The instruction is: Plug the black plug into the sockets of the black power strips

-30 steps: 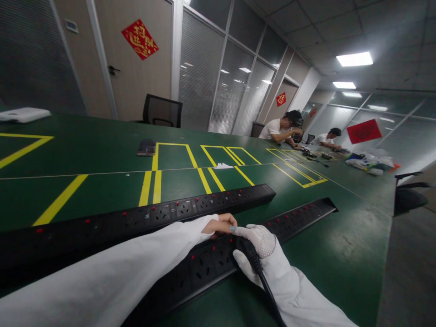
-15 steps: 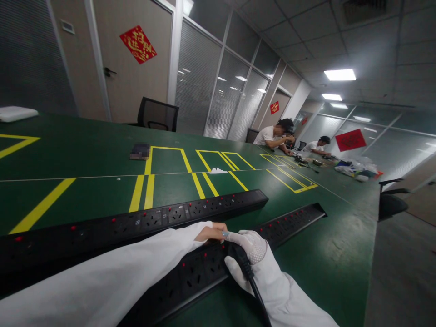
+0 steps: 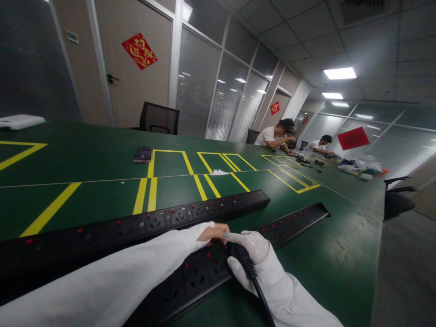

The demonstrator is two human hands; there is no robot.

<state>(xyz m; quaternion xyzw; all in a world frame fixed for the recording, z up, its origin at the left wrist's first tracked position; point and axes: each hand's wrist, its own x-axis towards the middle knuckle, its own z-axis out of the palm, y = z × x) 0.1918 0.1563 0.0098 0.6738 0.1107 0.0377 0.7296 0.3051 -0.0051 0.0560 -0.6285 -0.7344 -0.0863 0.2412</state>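
black plug (image 3: 239, 253), with cable (image 3: 259, 293) trailing toward the viewer: seated at a socket of the near power strip (image 3: 204, 268), which lies along the front of the green table (image 3: 340, 254). right hand (image 3: 250, 256), white glove: closed around the plug. left hand (image 3: 215, 234), bare, white sleeve: resting on the same strip just beside the plug; whether it grips cannot be told. second power strip (image 3: 170, 218): parallel, just behind. yellow tape outlines (image 3: 200, 181): farther back. two seated people (image 3: 279, 136): far end of table.
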